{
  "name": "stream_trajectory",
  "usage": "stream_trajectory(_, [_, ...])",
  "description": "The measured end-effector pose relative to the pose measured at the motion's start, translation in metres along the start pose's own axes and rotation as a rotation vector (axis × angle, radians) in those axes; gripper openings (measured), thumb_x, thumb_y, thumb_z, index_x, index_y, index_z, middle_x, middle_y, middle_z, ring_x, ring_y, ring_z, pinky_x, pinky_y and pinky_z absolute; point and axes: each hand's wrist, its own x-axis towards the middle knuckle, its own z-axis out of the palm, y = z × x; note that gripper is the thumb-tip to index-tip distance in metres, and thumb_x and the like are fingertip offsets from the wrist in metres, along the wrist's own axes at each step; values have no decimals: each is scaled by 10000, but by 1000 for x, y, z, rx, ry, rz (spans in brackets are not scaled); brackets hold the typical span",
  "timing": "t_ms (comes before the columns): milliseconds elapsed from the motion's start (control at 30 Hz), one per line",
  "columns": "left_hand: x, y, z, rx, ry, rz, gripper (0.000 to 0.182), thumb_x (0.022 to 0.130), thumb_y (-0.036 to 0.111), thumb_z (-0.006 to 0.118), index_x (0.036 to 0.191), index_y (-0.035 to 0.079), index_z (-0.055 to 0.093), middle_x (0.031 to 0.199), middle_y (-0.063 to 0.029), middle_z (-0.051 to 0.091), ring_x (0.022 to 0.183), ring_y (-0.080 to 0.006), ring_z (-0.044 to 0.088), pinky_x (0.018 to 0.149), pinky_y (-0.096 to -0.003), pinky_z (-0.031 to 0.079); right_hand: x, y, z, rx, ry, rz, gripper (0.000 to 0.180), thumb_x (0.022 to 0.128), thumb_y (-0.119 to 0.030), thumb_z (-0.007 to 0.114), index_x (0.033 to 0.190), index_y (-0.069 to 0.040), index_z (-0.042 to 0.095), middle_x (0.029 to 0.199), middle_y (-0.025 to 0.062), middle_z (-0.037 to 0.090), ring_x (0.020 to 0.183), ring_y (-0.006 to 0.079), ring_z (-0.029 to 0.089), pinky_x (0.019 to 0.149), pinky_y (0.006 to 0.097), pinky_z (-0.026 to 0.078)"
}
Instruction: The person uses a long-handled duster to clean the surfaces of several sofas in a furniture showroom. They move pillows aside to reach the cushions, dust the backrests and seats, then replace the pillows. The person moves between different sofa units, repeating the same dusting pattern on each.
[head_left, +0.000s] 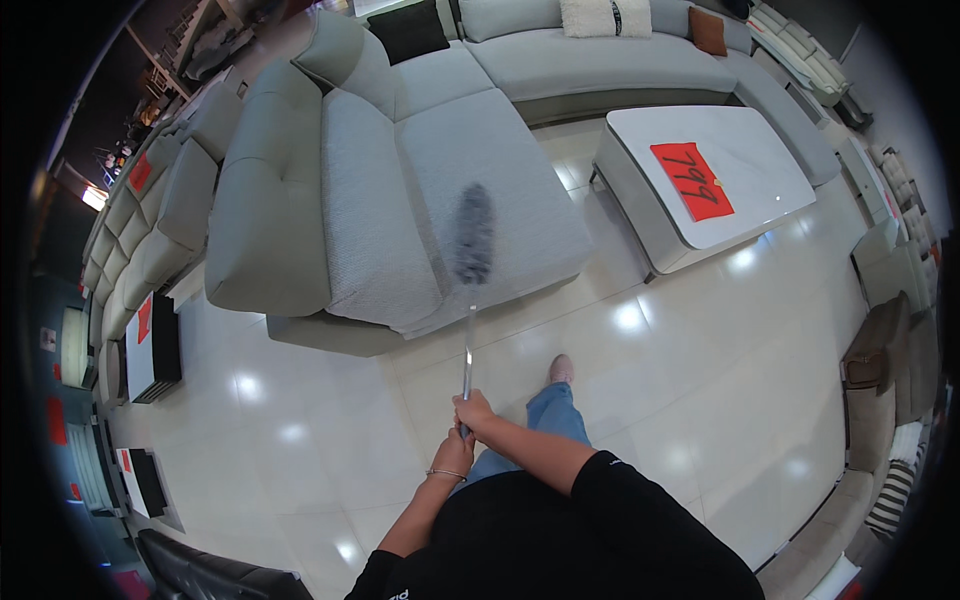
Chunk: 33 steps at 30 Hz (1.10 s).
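Observation:
Both my hands are closed around the handle of a long duster with a metal pole (469, 352). My left hand (453, 454), with a bracelet at its wrist, grips the lower end. Just above it and touching it, my right hand (474, 412) is wrapped round the same handle. The duster's fluffy grey head (475, 234) looks blurred and appears over the seat of a light grey sectional sofa (517, 180). Whether the fibres touch the fabric I cannot tell.
To the right stands a white-topped coffee table (750, 150) bearing a red price sign (691, 182). A black cushion (409, 31) rests on the sofa. Brown sofas (874, 435) line the right side, and a black leather seat (217, 566) is at lower left. Glossy floor tiles (315, 397) reflect lights.

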Motion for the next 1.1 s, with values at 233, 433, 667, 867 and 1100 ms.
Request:
stream_trajectory(233, [3,34,-23,119,-256,96,382,935,301,478,1049,-61,440,829,-311,612,784,-460,601,687,-520,471,-12,0,-34,264,194,102,224,898,-114,472,712,12,463,559,84,458,446,195,489,396,342,426])
stream_trajectory(433, [11,30,-8,-162,-174,68,295,955,267,458,976,-23,409,705,-224,599,646,-376,613,582,-489,481,25,20,-30,-249,139,-208,267,897,-200,484,836,59,458,711,197,524,603,315,553,547,410,463])
stream_trajectory(667, [28,67,-4,-1142,-447,-333,213,977,265,435,952,57,395,568,-59,411,432,-198,422,400,-351,376,10,-41,-36,-480,59,-177,459,887,-346,519,993,100,488,908,317,598,893,449,596,786,471,470])
stream_trajectory(867, [63,112,23,-864,-608,-244,255,978,295,436,883,59,416,565,-50,399,424,-169,408,376,-306,333,20,-60,-99,-441,258,-155,460,902,-348,500,985,104,487,907,334,598,905,483,581,799,499,460])
stream_trajectory(1100, [106,208,5,-843,-583,-201,266,989,288,400,866,53,423,575,-49,436,434,-172,446,387,-304,348,47,-135,-167,-475,314,-278,438,911,-336,478,967,98,500,877,337,593,873,493,577,762,516,458])
